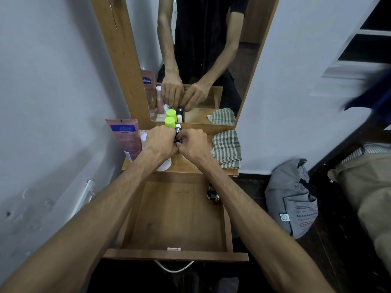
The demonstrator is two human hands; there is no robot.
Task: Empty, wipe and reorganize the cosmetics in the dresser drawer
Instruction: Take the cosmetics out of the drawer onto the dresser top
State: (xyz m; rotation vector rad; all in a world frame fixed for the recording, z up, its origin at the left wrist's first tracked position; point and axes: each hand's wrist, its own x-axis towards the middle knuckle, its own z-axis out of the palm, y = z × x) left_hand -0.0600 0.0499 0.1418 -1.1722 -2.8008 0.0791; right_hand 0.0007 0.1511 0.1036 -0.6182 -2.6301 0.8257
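The wooden drawer [175, 216] stands pulled out below the dresser top, its floor bare except for a few small dark bottles [213, 194] in the far right corner. Above the dresser top [184, 163], my left hand [159, 143] and my right hand [193, 145] meet, both closed around a small black cosmetic item [177, 136] held between them. Just behind my hands stand a bottle with a lime-green cap [170, 122] and a small white-capped bottle [178, 125]. A pink lotion tube [125, 137] stands at the left. A white round item [164, 166] lies partly under my left wrist.
A folded striped cloth [226, 148] lies on the right of the dresser top. The mirror [196, 60] rises behind it. A grey bag [293, 199] sits on the floor at the right, beside a bed edge [364, 187]. A white wall [53, 102] closes in the left.
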